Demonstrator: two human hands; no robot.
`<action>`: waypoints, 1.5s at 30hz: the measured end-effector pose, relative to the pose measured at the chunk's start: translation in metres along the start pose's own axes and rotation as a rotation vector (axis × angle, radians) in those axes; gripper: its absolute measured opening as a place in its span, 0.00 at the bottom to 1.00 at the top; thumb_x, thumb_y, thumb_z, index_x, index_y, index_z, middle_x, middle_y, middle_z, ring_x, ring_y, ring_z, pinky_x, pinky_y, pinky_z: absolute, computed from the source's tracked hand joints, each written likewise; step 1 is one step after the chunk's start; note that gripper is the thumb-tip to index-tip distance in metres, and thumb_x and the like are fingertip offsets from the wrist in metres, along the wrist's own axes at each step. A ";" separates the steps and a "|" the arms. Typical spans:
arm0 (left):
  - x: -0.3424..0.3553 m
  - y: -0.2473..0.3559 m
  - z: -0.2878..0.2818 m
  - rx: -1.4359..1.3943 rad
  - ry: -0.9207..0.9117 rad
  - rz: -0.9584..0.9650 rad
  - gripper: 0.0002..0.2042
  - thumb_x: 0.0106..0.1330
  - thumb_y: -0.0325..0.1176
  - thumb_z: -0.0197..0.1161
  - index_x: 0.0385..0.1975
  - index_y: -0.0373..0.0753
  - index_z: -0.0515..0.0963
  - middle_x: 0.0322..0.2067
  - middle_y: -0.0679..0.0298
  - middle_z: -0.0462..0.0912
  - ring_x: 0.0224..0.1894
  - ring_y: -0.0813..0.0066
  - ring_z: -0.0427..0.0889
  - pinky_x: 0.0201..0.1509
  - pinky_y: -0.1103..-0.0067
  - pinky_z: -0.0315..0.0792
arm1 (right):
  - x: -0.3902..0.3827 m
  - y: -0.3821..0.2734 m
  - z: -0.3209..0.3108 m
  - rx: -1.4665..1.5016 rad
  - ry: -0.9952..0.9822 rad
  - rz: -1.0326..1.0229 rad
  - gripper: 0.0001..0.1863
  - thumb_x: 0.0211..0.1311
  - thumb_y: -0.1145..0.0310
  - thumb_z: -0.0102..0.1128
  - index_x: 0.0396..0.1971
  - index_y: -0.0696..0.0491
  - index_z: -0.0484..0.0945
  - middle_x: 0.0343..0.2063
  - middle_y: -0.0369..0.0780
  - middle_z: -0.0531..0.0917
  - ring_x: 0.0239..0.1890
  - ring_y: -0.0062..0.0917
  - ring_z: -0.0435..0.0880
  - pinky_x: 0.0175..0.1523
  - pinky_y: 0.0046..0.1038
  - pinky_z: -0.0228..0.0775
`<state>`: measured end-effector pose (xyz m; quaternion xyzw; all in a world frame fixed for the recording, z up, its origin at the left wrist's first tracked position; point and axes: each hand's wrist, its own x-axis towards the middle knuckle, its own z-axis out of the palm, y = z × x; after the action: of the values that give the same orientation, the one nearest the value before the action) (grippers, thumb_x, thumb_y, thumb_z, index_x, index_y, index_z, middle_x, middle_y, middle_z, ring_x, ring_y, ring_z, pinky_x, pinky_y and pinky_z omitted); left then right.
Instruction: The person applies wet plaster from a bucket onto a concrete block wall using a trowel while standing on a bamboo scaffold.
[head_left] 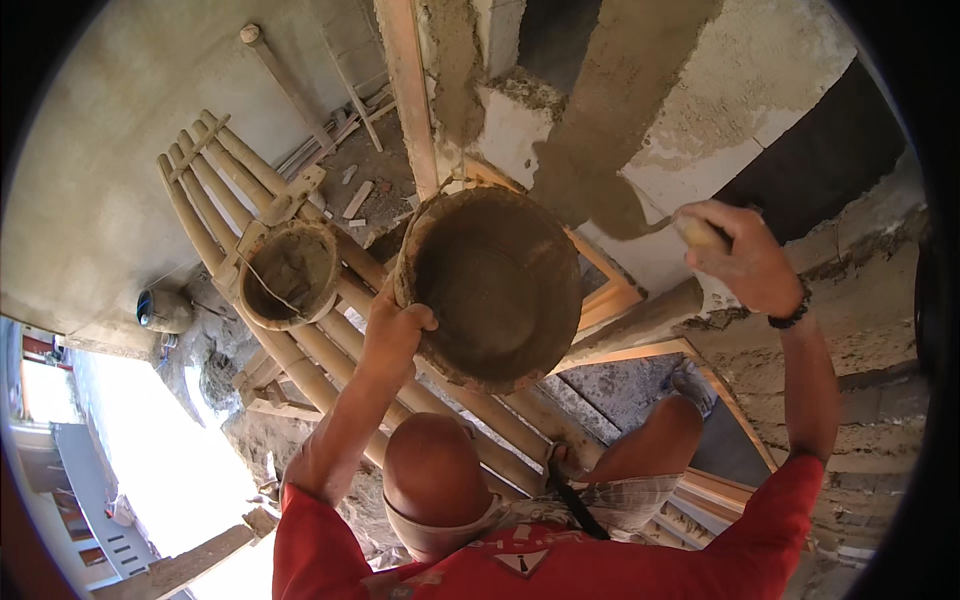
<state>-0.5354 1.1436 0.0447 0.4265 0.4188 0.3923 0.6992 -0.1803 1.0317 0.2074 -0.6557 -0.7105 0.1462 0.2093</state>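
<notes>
My left hand point(388, 340) grips the rim of a round, mortar-crusted bucket point(570, 290), thumb over the edge. The bucket is tipped so that I look into it, and grey-brown mortar point(490, 290) coats its inside. My right hand point(748, 255) is closed around the pale handle of a trowel point(703, 233). Toward the wall, the trowel's blade is smeared with mortar and hard to tell from the wet mortar strip point(600, 130) beside it. Whether the blade touches the wall I cannot tell.
Bamboo poles point(225, 185) form a platform below me, and my bent knee point(655, 435) shows above it. A second mortar bucket point(290, 275) stands on the poles at the left. Wooden frames point(610, 295) edge the wall openings. A round container point(165, 311) and rubble point(375, 190) lie farther down.
</notes>
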 end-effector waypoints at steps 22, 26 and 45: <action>-0.012 0.042 0.029 -0.012 0.007 0.027 0.30 0.46 0.14 0.53 0.57 0.33 0.73 0.36 0.65 0.80 0.32 0.78 0.77 0.36 0.83 0.73 | -0.006 -0.014 0.090 -0.004 -0.249 -0.089 0.23 0.50 0.65 0.65 0.49 0.50 0.76 0.33 0.46 0.84 0.38 0.45 0.83 0.48 0.43 0.75; -0.007 0.040 0.031 -0.027 0.000 0.075 0.31 0.46 0.14 0.52 0.57 0.33 0.73 0.40 0.64 0.80 0.35 0.77 0.78 0.37 0.83 0.73 | -0.001 -0.052 0.015 -0.012 -0.206 -0.057 0.21 0.49 0.69 0.67 0.46 0.53 0.77 0.32 0.47 0.83 0.35 0.40 0.84 0.42 0.36 0.75; -0.007 0.009 0.032 -0.005 0.023 0.089 0.29 0.49 0.15 0.54 0.57 0.32 0.73 0.35 0.68 0.77 0.29 0.81 0.72 0.31 0.84 0.68 | 0.017 -0.037 -0.086 -0.020 0.284 0.132 0.25 0.60 0.66 0.65 0.54 0.62 0.75 0.30 0.36 0.79 0.24 0.15 0.73 0.30 0.21 0.69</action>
<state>-0.5101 1.1321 0.0640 0.4384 0.4066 0.4288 0.6772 -0.1715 1.0397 0.3018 -0.7170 -0.6307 0.0584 0.2911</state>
